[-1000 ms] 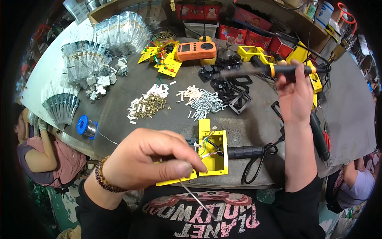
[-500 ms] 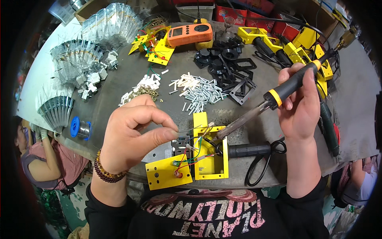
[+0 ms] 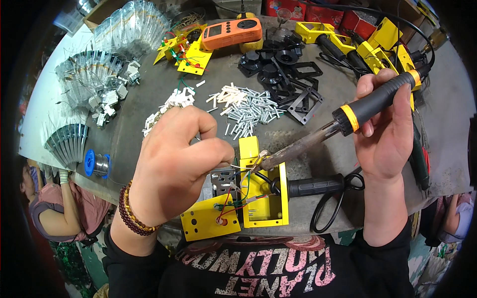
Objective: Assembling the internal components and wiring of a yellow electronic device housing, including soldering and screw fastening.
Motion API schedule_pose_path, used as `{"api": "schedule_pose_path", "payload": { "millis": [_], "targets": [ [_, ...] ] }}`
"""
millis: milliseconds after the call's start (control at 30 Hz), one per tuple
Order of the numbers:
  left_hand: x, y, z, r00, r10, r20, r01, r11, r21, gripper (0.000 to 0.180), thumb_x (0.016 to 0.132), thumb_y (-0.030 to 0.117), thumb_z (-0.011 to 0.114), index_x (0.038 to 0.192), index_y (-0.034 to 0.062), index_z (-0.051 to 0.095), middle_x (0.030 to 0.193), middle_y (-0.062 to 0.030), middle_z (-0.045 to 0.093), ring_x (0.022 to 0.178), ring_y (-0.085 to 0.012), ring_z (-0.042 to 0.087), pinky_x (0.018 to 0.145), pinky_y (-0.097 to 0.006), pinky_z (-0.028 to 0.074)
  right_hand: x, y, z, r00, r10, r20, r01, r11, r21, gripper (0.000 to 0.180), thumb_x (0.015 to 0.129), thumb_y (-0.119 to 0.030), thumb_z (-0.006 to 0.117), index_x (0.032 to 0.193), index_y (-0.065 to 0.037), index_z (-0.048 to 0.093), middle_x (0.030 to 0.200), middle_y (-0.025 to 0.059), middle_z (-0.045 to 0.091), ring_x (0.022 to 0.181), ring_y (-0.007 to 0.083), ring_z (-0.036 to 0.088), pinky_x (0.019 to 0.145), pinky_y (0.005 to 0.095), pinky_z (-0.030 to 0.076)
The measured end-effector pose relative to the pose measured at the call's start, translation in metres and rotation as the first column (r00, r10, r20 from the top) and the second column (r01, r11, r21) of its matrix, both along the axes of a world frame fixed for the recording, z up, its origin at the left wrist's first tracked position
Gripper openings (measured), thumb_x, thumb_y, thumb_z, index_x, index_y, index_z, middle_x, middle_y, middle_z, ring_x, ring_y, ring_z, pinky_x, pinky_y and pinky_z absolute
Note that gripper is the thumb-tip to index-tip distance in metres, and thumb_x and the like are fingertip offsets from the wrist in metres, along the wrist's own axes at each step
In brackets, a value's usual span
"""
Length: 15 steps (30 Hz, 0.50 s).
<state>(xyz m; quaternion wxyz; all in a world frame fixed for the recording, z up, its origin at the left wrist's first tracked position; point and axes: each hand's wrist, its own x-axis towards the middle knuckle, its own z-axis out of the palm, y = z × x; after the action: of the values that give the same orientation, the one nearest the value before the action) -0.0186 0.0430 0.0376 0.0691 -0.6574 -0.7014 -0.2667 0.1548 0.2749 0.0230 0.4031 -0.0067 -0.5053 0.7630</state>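
Note:
My right hand point(image 3: 386, 141) grips the dark handle of a soldering iron point(image 3: 373, 107) with yellow rings. Its tip slants down to the wires at the upper edge of an open yellow metal box point(image 3: 284, 198). My left hand point(image 3: 174, 161) pinches a thin solder wire point(image 3: 240, 167), whose end reaches the same spot by the tip. Whether the two touch is too small to tell. Red and green wires run from the box to a yellow panel point(image 3: 206, 218) on its left. A slotted metal plate point(image 3: 223, 181) lies partly under my left hand. A black ribbed cable sleeve point(image 3: 315, 186) sticks out right.
Loose screws point(image 3: 253, 111), black plastic parts point(image 3: 283, 64) and an orange meter point(image 3: 231, 34) lie beyond the box. A blue solder spool point(image 3: 90, 163) stands left, near white switches point(image 3: 112, 99). More yellow boxes point(image 3: 318, 32) sit at the far right. Other people are at both sides.
My left hand has turned more knuckles-up and moved slightly right toward the box. The iron's handle and my right hand have shifted a little right, while the tip stays at the wires.

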Motion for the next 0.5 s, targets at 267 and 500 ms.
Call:
{"api": "schedule_pose_path", "payload": {
  "millis": [267, 500],
  "targets": [
    [0.0012, 0.0006, 0.001, 0.998, 0.012, -0.063, -0.012, 1.0, -0.004, 0.022, 0.063, 0.0, 0.073, 0.081, 0.0105, 0.066, 0.085, -0.0063, 0.053, 0.08, -0.0292, 0.055, 0.069, -0.037, 0.044, 0.0001, 0.0006, -0.0017, 1.0, 0.006, -0.012, -0.005, 1.0, 0.017, 0.04, 0.107, -0.041, 0.042, 0.113, -0.002, 0.052, 0.094, 0.0144, 0.063, 0.059, 0.0102, 0.049, 0.056, 0.0246, 0.044],
    [0.0021, 0.002, -0.002, 0.997, 0.009, -0.075, -0.009, 1.0, 0.004, 0.019, 0.064, 0.003, 0.074, 0.08, 0.011, 0.067, 0.084, -0.0059, 0.053, 0.08, -0.029, 0.056, 0.068, -0.037, 0.044, 0.0001, 0.0036, -0.005, 1.0, 0.01, -0.008, -0.009, 0.999, 0.039, 0.041, 0.107, -0.041, 0.041, 0.115, -0.002, 0.051, 0.094, 0.014, 0.063, 0.059, 0.0093, 0.049, 0.056, 0.0238, 0.044]
  ]
}}
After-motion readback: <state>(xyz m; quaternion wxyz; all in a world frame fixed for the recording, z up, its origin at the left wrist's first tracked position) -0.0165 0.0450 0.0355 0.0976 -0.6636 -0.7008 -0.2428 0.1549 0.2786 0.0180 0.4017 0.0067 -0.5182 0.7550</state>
